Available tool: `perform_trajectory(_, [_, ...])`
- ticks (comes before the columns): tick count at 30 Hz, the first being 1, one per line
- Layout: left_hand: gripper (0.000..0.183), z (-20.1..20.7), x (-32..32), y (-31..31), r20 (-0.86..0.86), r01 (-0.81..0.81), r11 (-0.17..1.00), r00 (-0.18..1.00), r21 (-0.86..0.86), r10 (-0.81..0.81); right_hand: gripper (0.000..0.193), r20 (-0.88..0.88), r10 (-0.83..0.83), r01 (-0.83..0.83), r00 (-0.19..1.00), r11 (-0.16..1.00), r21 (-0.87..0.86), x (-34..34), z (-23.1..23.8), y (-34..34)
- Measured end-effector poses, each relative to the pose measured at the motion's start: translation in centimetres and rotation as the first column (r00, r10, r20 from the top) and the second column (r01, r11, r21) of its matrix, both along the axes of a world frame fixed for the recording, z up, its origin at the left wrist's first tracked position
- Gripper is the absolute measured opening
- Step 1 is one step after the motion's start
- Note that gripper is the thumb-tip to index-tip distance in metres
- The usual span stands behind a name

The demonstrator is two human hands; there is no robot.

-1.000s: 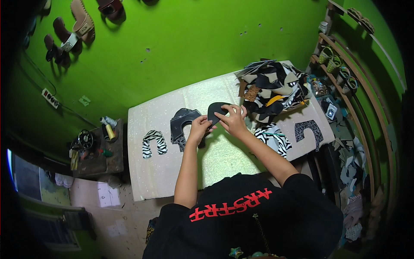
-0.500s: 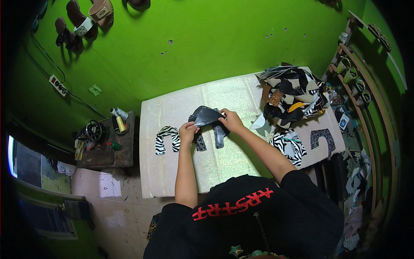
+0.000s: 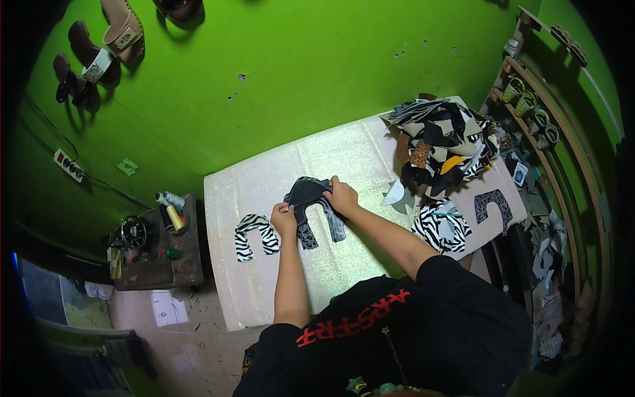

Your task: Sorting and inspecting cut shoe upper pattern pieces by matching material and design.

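Over the sparkly cream sheet (image 3: 370,145), a black curved cut piece of leather-like material (image 3: 308,191) is pinched at both sides. My left hand (image 3: 284,218) grips its near left edge with closed fingers, and my right hand (image 3: 342,196) closes on its right side. Under it shows a dark patterned U-shaped piece (image 3: 307,232), its two legs pointing toward me; whether they are joined I cannot tell. Left of my left hand lies a zebra-striped U-shaped piece (image 3: 246,245).
A heap of mixed offcuts (image 3: 442,149) covers the far right. Near it lie a white scrap (image 3: 394,192), zebra-striped material (image 3: 440,228) and a dark patterned curved piece (image 3: 493,206). At left stands a sewing machine table (image 3: 152,261) with thread spools (image 3: 174,217). A wooden rack (image 3: 559,159) holds sandals.
The black piece has tilted from a glossy look to a matte one, showing more of the patterned piece beneath. Both hands still grip it. The whole view has turned slightly.
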State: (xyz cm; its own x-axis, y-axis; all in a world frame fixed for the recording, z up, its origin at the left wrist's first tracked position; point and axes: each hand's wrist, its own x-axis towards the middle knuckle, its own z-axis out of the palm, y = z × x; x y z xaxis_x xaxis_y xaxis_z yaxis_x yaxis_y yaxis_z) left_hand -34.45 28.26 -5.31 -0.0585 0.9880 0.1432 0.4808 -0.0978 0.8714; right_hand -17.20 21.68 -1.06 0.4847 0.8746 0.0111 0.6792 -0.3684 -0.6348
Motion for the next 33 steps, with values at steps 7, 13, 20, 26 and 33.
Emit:
perform_trajectory(7, [0.021,0.6,0.8,-1.0,-0.15,-0.045,0.997,0.987,0.071,0.055,0.051,-0.043,-0.14,0.13,0.989,0.975,-0.181,0.0,0.4,0.1])
perform_trajectory(13, [0.029,2.7,1.5,-2.6,-0.244,-0.034,0.998,0.969,0.054,0.046,0.042,-0.096,-0.101,0.102,0.99,0.995,0.011,1.5,0.8,-2.3])
perform_trajectory(20, [0.043,5.7,5.9,-7.6,-0.232,-0.103,0.994,0.967,0.035,0.108,0.026,-0.166,0.015,0.06,0.986,0.897,0.438,6.7,3.6,-7.5])
perform_trajectory(26, [0.049,5.8,10.8,-11.1,-0.245,0.089,0.973,0.969,0.212,-0.035,0.014,-0.067,-0.282,0.241,0.957,0.647,0.724,12.5,7.0,-13.6])
perform_trajectory(33, [0.048,5.7,17.2,-14.2,-0.206,0.336,0.902,0.936,0.27,-0.287,0.026,-0.079,-0.731,0.494,0.678,0.374,0.785,21.2,6.7,-20.2])
